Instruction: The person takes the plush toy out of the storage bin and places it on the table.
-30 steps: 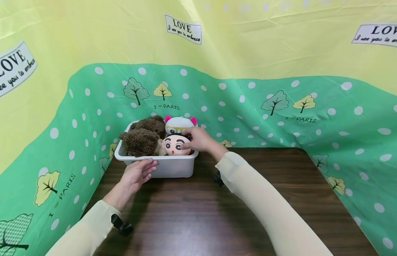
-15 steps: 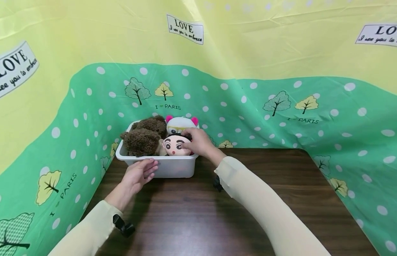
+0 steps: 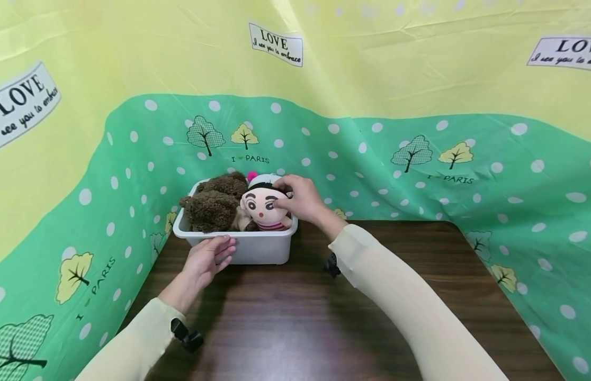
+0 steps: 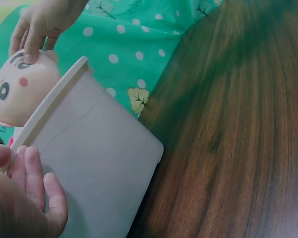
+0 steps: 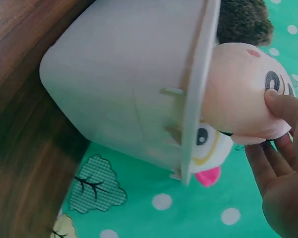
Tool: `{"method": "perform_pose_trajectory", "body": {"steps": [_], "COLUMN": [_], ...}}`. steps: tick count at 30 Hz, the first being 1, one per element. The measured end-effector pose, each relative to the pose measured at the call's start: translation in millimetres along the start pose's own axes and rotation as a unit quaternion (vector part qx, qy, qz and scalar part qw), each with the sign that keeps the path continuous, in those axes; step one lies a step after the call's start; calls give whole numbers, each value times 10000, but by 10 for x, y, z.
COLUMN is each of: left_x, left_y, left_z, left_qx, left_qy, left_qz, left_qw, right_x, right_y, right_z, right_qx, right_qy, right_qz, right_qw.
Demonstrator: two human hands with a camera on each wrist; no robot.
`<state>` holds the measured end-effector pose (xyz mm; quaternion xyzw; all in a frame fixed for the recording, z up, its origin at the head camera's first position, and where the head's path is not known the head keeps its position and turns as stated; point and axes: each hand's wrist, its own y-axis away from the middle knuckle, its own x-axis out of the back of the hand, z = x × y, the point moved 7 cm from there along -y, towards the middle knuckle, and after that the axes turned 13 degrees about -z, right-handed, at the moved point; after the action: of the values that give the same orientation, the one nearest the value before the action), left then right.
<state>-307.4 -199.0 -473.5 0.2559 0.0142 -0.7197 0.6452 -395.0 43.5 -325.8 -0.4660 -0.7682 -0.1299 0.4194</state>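
Note:
A doll [image 3: 263, 206] with a round pink face, dark hair and a striped top rises partly out of a white plastic bin [image 3: 257, 248]. My right hand [image 3: 301, 200] holds it by the head, thumb on the face [image 5: 238, 89] and fingers behind. At the front rim, my left hand [image 3: 207, 259] grips the bin, with its fingers [image 4: 34, 173] against the outer wall. Two brown curly plush toys [image 3: 212, 210] fill the bin's left side. Behind the doll sits a white plush toy [image 5: 213, 146] with pink ears, mostly hidden.
The bin stands at the back left of a dark wooden table [image 3: 300, 317]. Green and yellow printed cloth [image 3: 348, 153] hangs around the table's back and sides. Both forearms carry small black devices [image 3: 186, 334].
My right hand has raised the doll a little, so its striped top now shows and it covers more of the white plush toy. My left hand stays at the rim.

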Motion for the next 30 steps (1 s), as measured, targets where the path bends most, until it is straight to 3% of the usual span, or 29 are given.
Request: {"method": "perform_pose_trajectory", "body": {"steps": [9,17,25,30], "left_x": [-4,-8,-8,6], "left_y": [3,13,0,-25], "left_z": [-23,-24,-27,-29], "left_qx": [-97,-133,-200,-220], "left_qy": [91,76,129,103], "left_qz": [300,232,-25,-125], "left_qw": [9995,9996,9997,9996], "right_x": [300,731,1127,1218], "right_y": [97,282,438,566], "right_z": [-99,-34,194,465], "right_qx": [96,191,122,-261], "right_qy": [-300,-663,-840,-692], "right_qz": [195,564,913,1058], "right_qw": [9993,9960,9922,9916]}}
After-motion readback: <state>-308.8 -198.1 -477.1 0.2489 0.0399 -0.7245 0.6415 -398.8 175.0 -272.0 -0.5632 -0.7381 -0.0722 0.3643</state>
